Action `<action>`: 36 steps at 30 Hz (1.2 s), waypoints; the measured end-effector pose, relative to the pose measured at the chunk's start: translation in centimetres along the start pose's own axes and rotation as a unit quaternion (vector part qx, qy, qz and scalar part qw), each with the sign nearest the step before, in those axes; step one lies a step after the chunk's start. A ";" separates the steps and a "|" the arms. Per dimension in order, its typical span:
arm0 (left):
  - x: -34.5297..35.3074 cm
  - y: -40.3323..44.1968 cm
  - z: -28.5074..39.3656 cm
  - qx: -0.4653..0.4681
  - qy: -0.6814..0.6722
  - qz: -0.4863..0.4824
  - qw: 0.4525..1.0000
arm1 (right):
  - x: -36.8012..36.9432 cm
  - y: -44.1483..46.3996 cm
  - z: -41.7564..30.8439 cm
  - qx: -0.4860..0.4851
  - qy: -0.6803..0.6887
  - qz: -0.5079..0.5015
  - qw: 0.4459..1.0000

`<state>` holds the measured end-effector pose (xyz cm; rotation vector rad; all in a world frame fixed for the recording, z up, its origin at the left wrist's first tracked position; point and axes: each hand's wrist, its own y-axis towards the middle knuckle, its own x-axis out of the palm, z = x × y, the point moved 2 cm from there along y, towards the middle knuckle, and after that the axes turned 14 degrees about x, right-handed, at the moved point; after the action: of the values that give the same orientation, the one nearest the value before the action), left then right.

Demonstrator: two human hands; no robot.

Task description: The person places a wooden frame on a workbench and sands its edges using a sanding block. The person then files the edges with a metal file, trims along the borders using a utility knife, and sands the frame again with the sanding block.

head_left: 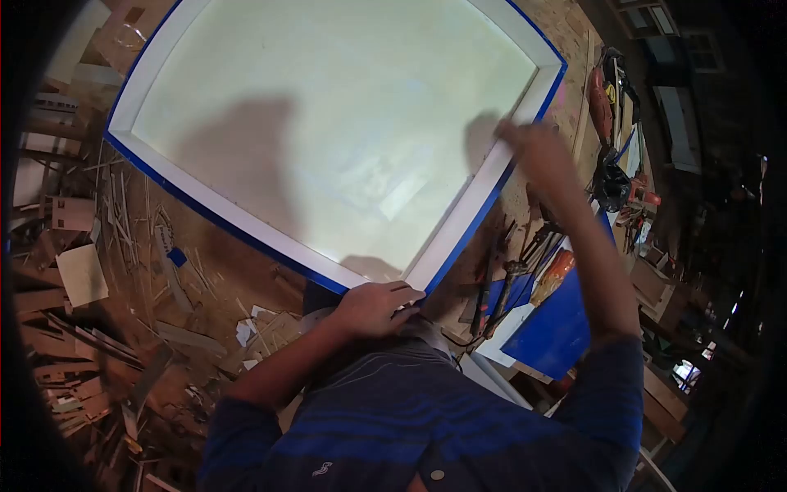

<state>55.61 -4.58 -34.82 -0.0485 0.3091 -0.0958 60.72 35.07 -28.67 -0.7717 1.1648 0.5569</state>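
Subject item: a large shallow tray with white walls and blue outer edging, spread beneath the fingers of both hands. Its far side runs out of view, so only 2 near corners and 1 right-hand corner can be inspected.

Left hand: laid over the near corner of the tray, fingers bent across the blue edge. The fingertips are partly lost in shade; whether they grip the corner or merely rest on it cannot be told. The corner itself is partly covered by this hand.

Right hand: at the right-hand wall, well beyond the left fingers, fingers curled inward. Motion blur obscures it; whether anything is held in the fingers, or whether they touch the wall, cannot be told.

A dark shadow dulls the tray floor to the left of the right fingers; a smaller patch lies just beside them.

Right of the left fingers: a blue panel, partly covered by the right arm, and an orange-red object of uncertain identity. Right of the right fingers: a crumpled black bag, contents hidden. Left of the left fingers: wood offcuts, the outermost fading into the dark lens border.
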 end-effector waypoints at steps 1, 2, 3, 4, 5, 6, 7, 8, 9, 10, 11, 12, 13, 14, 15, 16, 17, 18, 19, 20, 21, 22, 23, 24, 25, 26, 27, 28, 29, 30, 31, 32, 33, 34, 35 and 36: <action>0.2 -0.1 0.0 0.000 -0.002 0.005 1.000 | -0.1 4.0 2.8 0.020 -0.058 0.034 0.998; 0.6 -0.4 -0.4 -0.007 0.012 -0.020 1.000 | -0.1 4.0 2.6 0.028 -0.060 0.025 0.997; 0.6 -0.7 -0.5 -0.002 0.019 -0.026 0.999 | -0.1 3.9 2.1 0.037 -0.061 0.016 0.997; 0.5 -0.9 -0.6 0.005 0.023 -0.033 0.999 | -0.3 3.6 1.6 0.047 -0.064 0.004 0.997; 0.5 -0.8 -0.7 0.014 0.026 -0.037 0.999 | -0.1 0.1 -1.5 0.050 -0.004 -0.045 0.998; 0.6 -0.7 -0.8 0.019 0.033 -0.038 0.999 | 2.0 -4.3 -4.3 -0.009 0.010 -0.062 0.998; 0.6 -0.8 -0.9 0.023 0.041 -0.039 0.998 | 1.5 -8.8 -7.5 -0.074 0.017 -0.074 0.994; 0.7 -0.9 -1.0 0.025 0.049 -0.044 0.998 | 0.9 -13.3 -10.8 -0.140 0.024 -0.087 0.986; 0.8 -1.0 -1.0 0.036 0.049 -0.035 0.998 | 0.4 -17.8 -14.0 -0.204 0.033 -0.100 0.973; 0.8 -1.1 -1.1 0.046 0.051 -0.028 0.997 | 0.4 -17.2 -13.7 -0.200 0.032 -0.145 0.968; 0.9 -1.3 -1.1 0.057 0.051 -0.022 0.997 | 0.5 -16.0 -12.8 -0.195 0.032 -0.191 0.961; 0.6 -1.1 -0.9 0.057 0.044 -0.010 0.997 | 0.5 -12.9 -10.9 -0.126 -0.001 -0.162 0.979; 0.2 -0.9 -0.5 0.058 0.036 0.000 0.998 | 0.2 -8.4 -7.8 -0.072 -0.017 -0.106 0.992; 0.1 -0.8 -0.2 0.060 0.026 0.009 0.998 | -0.1 -4.0 -4.7 -0.014 -0.029 -0.054 0.998; 0.1 -0.6 -0.1 0.069 0.027 0.019 0.997 | 2.1 0.0 -0.3 0.019 -0.014 0.022 0.999; 0.0 -0.5 0.0 0.077 0.028 0.027 0.996 | 1.4 -0.4 -0.8 0.030 -0.009 0.012 0.999; -0.1 -0.6 0.0 0.086 0.028 0.031 0.995 | 1.0 -1.5 -1.3 0.045 -0.002 -0.001 0.999; -0.7 -0.6 0.2 0.101 0.006 0.076 0.992 | 0.4 -2.4 -2.4 0.056 0.001 -0.010 0.998; -1.3 -0.8 0.7 0.112 -0.019 0.125 0.986 | 1.0 -6.4 -5.4 0.014 0.008 -0.064 0.998; -1.6 -1.1 1.2 0.121 -0.048 0.173 0.976 | 3.1 -12.1 -8.1 -0.032 0.110 -0.060 0.992; -2.2 -1.3 1.2 0.117 -0.013 0.217 0.969 | 1.9 -16.7 -12.5 -0.045 -0.009 -0.164 0.985; -3.0 -1.4 1.2 0.113 0.021 0.258 0.959 | 2.5 -21.0 -15.1 -0.107 0.057 -0.189 0.975; -4.0 -1.4 1.0 0.111 0.058 0.298 0.946 | 0.7 -22.1 -15.8 -0.238 0.075 -0.129 0.960; -5.0 -1.2 1.0 0.101 0.110 0.292 0.945 | -0.4 -20.9 -15.2 -0.182 0.062 -0.186 0.964; -5.0 -1.0 0.3 0.095 0.144 0.290 0.941 | -0.8 -18.9 -14.2 -0.124 0.050 -0.243 0.961; -4.8 -0.7 -0.9 0.091 0.179 0.289 0.936 | 0.2 -15.9 -11.6 -0.060 0.068 -0.181 0.979; -4.5 -0.3 -1.3 0.088 0.211 0.287 0.930 | 0.1 -12.5 -8.8 -0.017 0.037 -0.139 0.990; -4.4 0.0 -1.1 0.081 0.219 0.253 0.939 | 0.0 -9.1 -6.1 0.029 0.008 -0.100 0.995; -4.2 0.2 -0.8 0.067 0.218 0.243 0.943 | -0.2 -8.4 -6.0 0.050 -0.018 -0.066 0.996; -4.1 0.5 -0.5 0.053 0.220 0.233 0.946 | -0.4 -7.7 -5.9 0.073 -0.043 -0.034 0.996; -4.2 0.9 -0.4 0.041 0.223 0.226 0.947 | 1.5 -10.2 -7.7 0.051 0.009 -0.063 0.997; -4.3 1.1 -0.7 0.044 0.238 0.245 0.939 | 2.7 -13.5 -10.0 0.027 0.059 -0.095 0.993; -4.1 1.1 -1.3 0.044 0.250 0.263 0.931 | 0.0 -16.3 -13.4 0.014 0.117 -0.226 0.967; -3.8 0.9 -1.6 0.044 0.259 0.278 0.924 | 3.8 -20.0 -15.8 -0.149 0.006 -0.243 0.958; -3.7 0.8 -1.7 0.037 0.259 0.270 0.927 | 1.1 -20.5 -16.1 -0.215 -0.001 -0.218 0.952; -3.7 0.7 -1.9 0.031 0.260 0.262 0.929 | 1.2 -19.4 -15.2 -0.200 0.011 -0.235 0.951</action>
<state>51.55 -3.56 -35.51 0.1275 0.8397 0.4225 66.43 11.09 -28.01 -1.3633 0.8491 0.3834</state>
